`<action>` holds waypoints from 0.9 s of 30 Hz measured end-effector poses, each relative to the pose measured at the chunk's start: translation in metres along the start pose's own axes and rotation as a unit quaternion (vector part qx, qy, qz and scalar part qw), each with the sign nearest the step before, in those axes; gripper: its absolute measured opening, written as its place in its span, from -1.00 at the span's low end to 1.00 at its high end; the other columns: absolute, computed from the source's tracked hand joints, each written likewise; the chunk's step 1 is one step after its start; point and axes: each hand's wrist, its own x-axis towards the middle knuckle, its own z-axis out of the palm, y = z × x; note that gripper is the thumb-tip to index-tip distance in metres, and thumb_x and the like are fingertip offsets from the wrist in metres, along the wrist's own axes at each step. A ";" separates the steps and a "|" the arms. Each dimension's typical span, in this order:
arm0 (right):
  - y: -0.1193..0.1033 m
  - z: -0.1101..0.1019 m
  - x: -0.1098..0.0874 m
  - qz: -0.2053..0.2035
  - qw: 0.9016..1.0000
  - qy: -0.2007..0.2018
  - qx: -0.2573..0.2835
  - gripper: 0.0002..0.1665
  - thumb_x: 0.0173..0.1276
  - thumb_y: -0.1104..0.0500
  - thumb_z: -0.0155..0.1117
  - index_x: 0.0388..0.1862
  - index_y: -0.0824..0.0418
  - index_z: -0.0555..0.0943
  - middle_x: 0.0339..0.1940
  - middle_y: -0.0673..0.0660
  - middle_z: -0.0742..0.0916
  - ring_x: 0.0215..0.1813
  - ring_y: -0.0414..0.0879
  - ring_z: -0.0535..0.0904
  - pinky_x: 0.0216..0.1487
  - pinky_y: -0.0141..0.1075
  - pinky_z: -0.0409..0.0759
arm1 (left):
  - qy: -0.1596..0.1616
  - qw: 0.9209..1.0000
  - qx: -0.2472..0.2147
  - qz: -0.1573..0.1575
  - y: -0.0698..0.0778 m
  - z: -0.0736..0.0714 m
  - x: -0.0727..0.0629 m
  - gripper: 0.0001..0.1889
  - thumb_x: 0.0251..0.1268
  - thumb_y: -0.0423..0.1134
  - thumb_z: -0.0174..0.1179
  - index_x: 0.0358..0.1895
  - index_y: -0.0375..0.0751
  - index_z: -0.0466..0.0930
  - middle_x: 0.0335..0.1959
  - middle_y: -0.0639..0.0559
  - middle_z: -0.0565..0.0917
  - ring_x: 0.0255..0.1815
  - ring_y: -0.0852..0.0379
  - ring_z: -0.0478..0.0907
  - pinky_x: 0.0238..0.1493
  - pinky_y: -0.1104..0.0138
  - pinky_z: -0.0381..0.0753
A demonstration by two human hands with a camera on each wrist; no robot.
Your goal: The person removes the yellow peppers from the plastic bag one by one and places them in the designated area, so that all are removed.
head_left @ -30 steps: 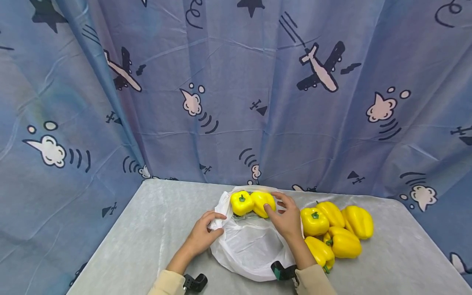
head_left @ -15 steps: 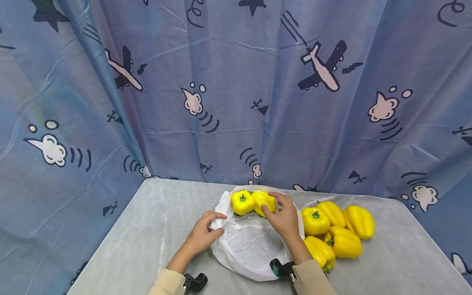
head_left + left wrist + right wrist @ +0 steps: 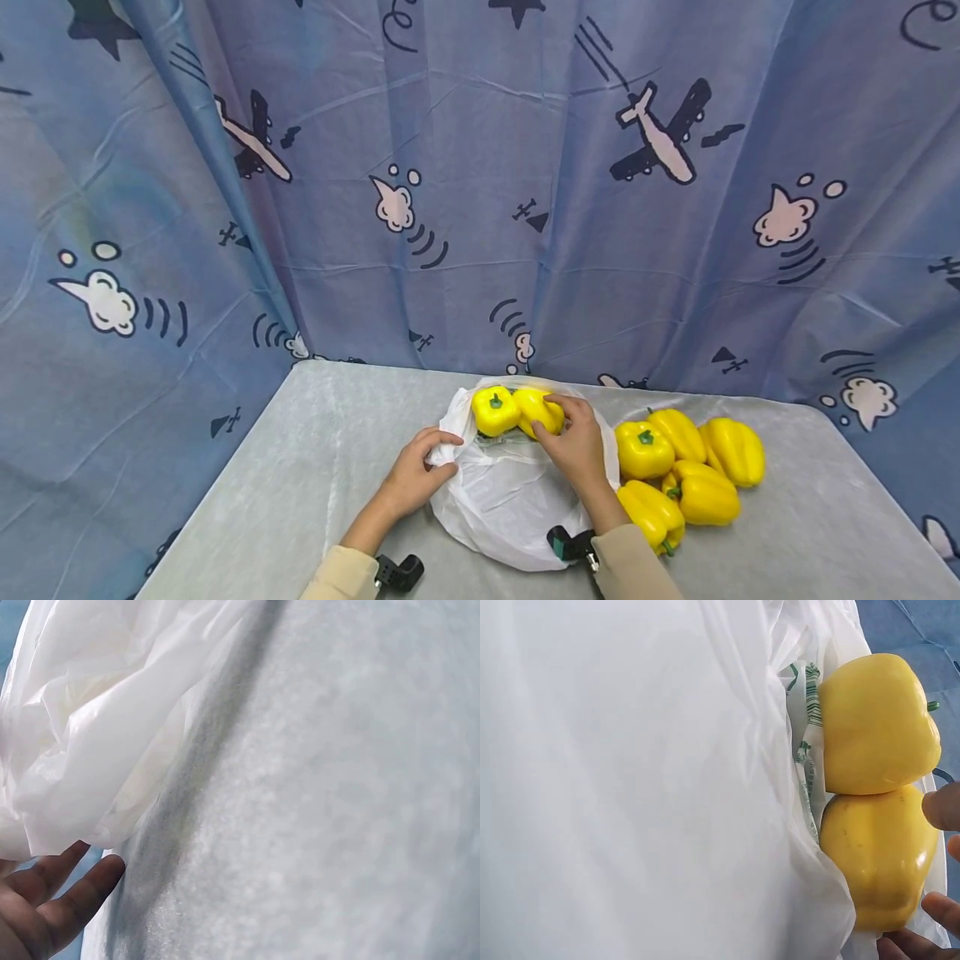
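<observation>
A white plastic bag (image 3: 502,508) lies with its mouth spread on the table. Two yellow bell peppers sit side by side at its far part: a left pepper (image 3: 495,411) with its green stem showing, and a right pepper (image 3: 538,408). My left hand (image 3: 411,475) holds the bag's left rim, with bag material between thumb and fingers. In the left wrist view, two fingers (image 3: 94,889) show under the bag's edge. My right hand (image 3: 577,446) grips the right pepper, thumb on its near side and fingers at its far right; part of the pepper is hidden.
Several more yellow bell peppers (image 3: 701,492) lie grouped on the grey table (image 3: 810,533), right of the bag and close to my right forearm. Behind the table's far edge hangs a blue patterned curtain (image 3: 457,208). Green print (image 3: 812,697) marks the bag's inside.
My right hand has shifted slightly left, its thumb and fingers lying farther over the right pepper. The left hand stays at the bag's rim. The head view has drifted a little.
</observation>
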 end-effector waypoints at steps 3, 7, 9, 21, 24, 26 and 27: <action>0.001 0.001 0.001 -0.002 1.000 0.000 -0.004 -0.52 0.04 0.15 0.48 -0.01 0.20 0.65 0.05 0.25 0.61 0.09 0.14 0.54 0.04 0.01 0.58 | -0.001 1.000 -0.002 0.000 0.000 0.000 0.000 -0.71 0.14 -0.34 0.25 -0.05 -0.02 0.62 0.14 -0.03 0.54 0.17 -0.04 0.45 -0.14 0.35 0.45; 0.004 0.003 0.002 -0.005 1.000 0.001 -0.016 -0.52 0.03 0.15 0.49 -0.02 0.18 0.65 0.04 0.24 0.61 0.06 0.12 0.54 0.00 -0.05 0.56 | -0.001 1.000 -0.004 0.000 0.000 0.000 0.000 -0.71 0.13 -0.34 0.24 -0.04 -0.02 0.62 0.15 -0.02 0.54 0.17 -0.02 0.45 -0.13 0.36 0.45; 0.004 0.003 0.002 -0.003 1.000 0.000 -0.017 -0.53 0.03 0.16 0.49 -0.02 0.18 0.66 0.04 0.24 0.61 0.07 0.12 0.54 0.01 -0.05 0.55 | -0.002 1.000 -0.003 0.002 0.000 0.000 -0.001 -0.70 0.13 -0.34 0.24 -0.04 -0.03 0.62 0.15 -0.02 0.54 0.17 -0.03 0.45 -0.13 0.36 0.45; 0.003 0.003 0.002 0.013 1.000 0.015 -0.007 -0.55 0.02 0.21 0.50 -0.05 0.23 0.66 0.00 0.23 0.63 0.06 0.13 0.57 0.09 -0.04 0.59 | 0.002 1.000 -0.005 -0.003 0.001 0.001 -0.001 -0.71 0.14 -0.34 0.23 -0.04 -0.05 0.62 0.15 -0.02 0.54 0.20 -0.04 0.44 -0.13 0.36 0.46; 0.001 0.002 0.001 0.022 1.000 0.017 -0.007 -0.55 0.01 0.20 0.50 -0.05 0.24 0.67 0.00 0.22 0.63 0.08 0.13 0.58 0.12 -0.04 0.57 | 0.005 1.000 -0.004 -0.003 0.002 0.001 -0.001 -0.71 0.13 -0.34 0.23 -0.04 -0.05 0.62 0.16 -0.03 0.54 0.20 -0.06 0.44 -0.13 0.36 0.45; -0.001 0.000 0.000 0.030 0.999 0.019 -0.011 -0.54 0.01 0.18 0.49 -0.05 0.23 0.67 0.01 0.22 0.63 0.10 0.13 0.58 0.14 -0.04 0.55 | 0.005 1.000 -0.004 -0.004 0.002 0.001 -0.001 -0.71 0.13 -0.34 0.23 -0.04 -0.05 0.62 0.15 -0.02 0.55 0.20 -0.05 0.44 -0.13 0.35 0.45; -0.002 0.000 0.000 0.034 0.999 0.021 -0.014 -0.54 0.01 0.17 0.49 -0.05 0.23 0.67 0.02 0.22 0.63 0.11 0.14 0.58 0.15 -0.03 0.55 | 0.005 1.000 -0.002 0.000 0.002 0.001 -0.001 -0.71 0.13 -0.34 0.23 -0.04 -0.07 0.62 0.15 -0.04 0.55 0.20 -0.07 0.44 -0.13 0.35 0.45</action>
